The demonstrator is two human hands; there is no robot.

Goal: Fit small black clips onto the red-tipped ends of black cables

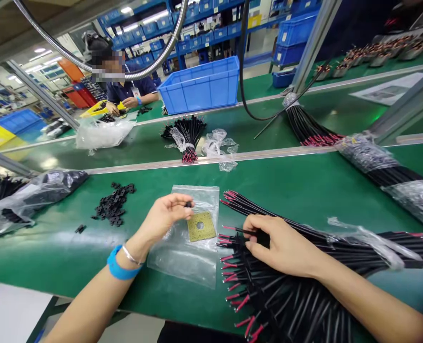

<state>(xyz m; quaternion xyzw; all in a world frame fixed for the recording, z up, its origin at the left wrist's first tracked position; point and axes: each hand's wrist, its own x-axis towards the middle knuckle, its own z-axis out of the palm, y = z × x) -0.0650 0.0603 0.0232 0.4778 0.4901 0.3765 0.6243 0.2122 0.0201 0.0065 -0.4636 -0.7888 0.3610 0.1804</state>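
Observation:
My left hand (172, 212), with a blue band at the wrist, pinches a small black part (188, 204) above a clear plastic bag (186, 267). On that bag lies a yellowish square pad (201, 227) with a round hole. To the right, my right hand (272, 240) has its fingers closed round a black cable (238, 229) with a red end. Beneath it spreads a pile of black cables (304, 305) with red and bare tips. Another cable bundle (261, 207) runs behind the hand.
Small black parts (114, 205) lie heaped at left beside a bagged bundle (47, 190). A metal rail (136, 166) crosses behind. Beyond are a tied cable bunch (186, 136), a blue bin (200, 88) and a person (125, 90). Wrapped cables (393, 176) lie right.

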